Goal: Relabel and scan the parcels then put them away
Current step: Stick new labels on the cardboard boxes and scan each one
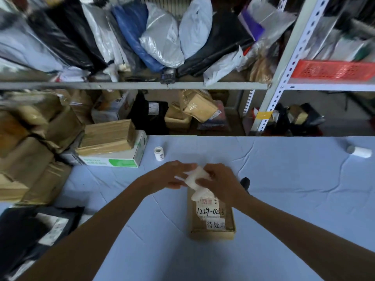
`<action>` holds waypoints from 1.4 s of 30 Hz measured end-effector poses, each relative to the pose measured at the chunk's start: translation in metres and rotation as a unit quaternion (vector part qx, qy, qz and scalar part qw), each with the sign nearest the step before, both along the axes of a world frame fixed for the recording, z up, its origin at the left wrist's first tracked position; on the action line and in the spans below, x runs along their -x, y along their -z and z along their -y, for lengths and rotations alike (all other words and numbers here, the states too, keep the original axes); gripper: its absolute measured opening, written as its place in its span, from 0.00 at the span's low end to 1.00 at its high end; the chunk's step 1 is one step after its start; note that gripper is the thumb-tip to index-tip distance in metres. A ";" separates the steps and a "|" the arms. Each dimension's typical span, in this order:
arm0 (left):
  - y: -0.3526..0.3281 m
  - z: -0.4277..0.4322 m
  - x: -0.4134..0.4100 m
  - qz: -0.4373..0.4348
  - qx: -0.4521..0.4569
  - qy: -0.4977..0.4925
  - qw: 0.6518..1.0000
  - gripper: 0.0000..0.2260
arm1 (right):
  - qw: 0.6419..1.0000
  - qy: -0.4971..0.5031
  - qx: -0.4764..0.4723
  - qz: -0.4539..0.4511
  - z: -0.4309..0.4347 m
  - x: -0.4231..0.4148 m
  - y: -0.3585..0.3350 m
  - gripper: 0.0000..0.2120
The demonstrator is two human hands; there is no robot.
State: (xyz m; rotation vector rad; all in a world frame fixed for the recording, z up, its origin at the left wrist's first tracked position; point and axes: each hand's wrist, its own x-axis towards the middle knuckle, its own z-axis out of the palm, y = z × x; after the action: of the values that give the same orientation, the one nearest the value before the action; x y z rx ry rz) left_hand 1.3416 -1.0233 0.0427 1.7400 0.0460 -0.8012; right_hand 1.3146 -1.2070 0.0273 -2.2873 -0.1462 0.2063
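Head camera looks down on a table [284, 199] covered with a pale blue cloth, and a person stands at it with both bare arms stretched forward. A small brown parcel [213, 230] lies flat on the cloth in front of the person, a little to the right of the middle. On its top are a printed label, handwritten numbers and a white sticker with characters.

Just above the far end of the parcel, both hands meet around a crumpled white paper [197, 177]. The right hand [220, 179] grips the paper with curled fingers, and the lower end of the paper hangs down to the top of the parcel. The left hand [172, 175] touches the paper from the other side with its fingers rather straight and close together. They are blurred, so I cannot tell if they pinch it.

A small roll of labels [158, 153] stands on the cloth beyond the left hand. Another white roll [360, 152] lies near the right edge of the table. Close behind the right hand a dark object [245, 182] shows only partly.

To the left, a brown carton [107, 136] rests on a green and white box [121, 161], and a black bag [30, 230] lies nearer. Behind the table, a shelf [132, 85] is full of plastic bags, with a red basket [334, 69] to the right.
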 end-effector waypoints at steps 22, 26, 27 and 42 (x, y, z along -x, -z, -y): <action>0.019 0.011 0.014 0.129 0.052 -0.137 0.981 0.13 | 0.977 0.066 -0.155 -0.131 0.009 0.001 0.006 0.04; 0.026 0.008 0.017 0.304 -0.061 -0.008 0.951 0.13 | 0.970 0.070 -0.181 -0.149 0.010 0.000 0.006 0.06; 0.027 0.009 0.016 0.299 -0.064 -0.026 0.952 0.09 | 0.969 0.074 -0.180 -0.152 0.011 -0.001 0.005 0.07; 0.047 0.009 0.007 0.013 0.001 -0.213 0.977 0.11 | 0.967 0.057 -0.171 -0.180 0.027 -0.022 0.025 0.08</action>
State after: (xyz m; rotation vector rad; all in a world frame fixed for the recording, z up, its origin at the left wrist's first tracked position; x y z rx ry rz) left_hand 1.3348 -1.0321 -0.0047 1.6586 0.3876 -0.4612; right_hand 1.3362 -1.2335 0.0020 -1.8742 0.1306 0.4921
